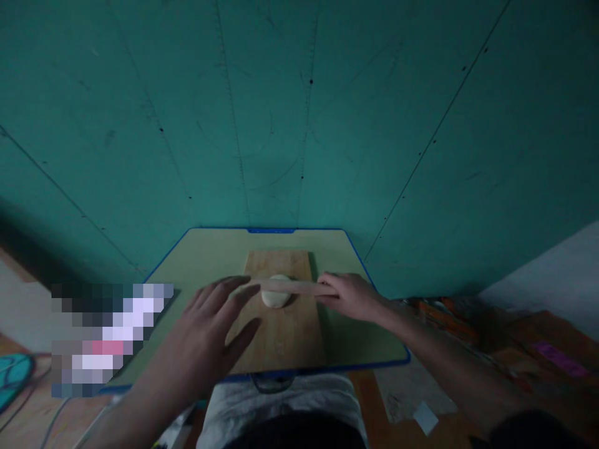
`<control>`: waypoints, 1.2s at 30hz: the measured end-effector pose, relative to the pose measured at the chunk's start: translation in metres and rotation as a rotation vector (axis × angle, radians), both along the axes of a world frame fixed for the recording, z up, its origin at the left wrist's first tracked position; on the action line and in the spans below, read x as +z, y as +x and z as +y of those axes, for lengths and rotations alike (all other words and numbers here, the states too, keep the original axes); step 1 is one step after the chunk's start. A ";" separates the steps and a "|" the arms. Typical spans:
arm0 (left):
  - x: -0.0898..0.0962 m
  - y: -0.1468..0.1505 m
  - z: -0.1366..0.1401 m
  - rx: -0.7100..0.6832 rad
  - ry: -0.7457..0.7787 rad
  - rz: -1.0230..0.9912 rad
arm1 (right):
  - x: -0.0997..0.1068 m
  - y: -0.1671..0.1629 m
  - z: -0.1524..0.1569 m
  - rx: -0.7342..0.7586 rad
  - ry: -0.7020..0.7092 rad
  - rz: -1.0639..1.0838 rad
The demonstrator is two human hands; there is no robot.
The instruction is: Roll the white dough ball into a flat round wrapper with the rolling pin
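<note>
A round, pale lump of dough point(275, 300) lies on a wooden cutting board point(285, 343). Across the dough runs a thin wooden rolling pin point(302, 287), hiding a strip of it. My right hand point(349, 295) is closed around the pin's right end. On the other side, my left hand point(206, 330) reaches over the board with fingers and thumb apart. Its fingertips are by the pin's left end, and whether they touch it is hard to see.
The board rests on a light folding table point(210, 249) with a blue edge, set against a green wall point(271, 125). A blurred-out object point(126, 324) stands at the table's left side. Cluttered items point(444, 324) lie on the floor at right.
</note>
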State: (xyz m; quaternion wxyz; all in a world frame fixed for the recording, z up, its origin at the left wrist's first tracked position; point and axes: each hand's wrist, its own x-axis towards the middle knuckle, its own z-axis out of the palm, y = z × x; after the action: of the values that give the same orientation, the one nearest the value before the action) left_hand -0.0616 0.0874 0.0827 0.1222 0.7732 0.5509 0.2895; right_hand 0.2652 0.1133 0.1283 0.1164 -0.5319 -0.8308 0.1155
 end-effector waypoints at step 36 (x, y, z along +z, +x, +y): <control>-0.011 0.031 0.069 -0.213 0.150 0.411 | -0.041 -0.046 0.013 -0.146 0.077 -0.134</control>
State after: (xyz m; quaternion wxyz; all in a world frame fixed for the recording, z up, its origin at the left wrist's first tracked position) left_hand -0.0303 0.1568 0.0721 -0.0202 0.8765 0.4564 0.1517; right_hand 0.2193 0.1266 0.0876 0.0891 -0.5929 -0.7994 0.0390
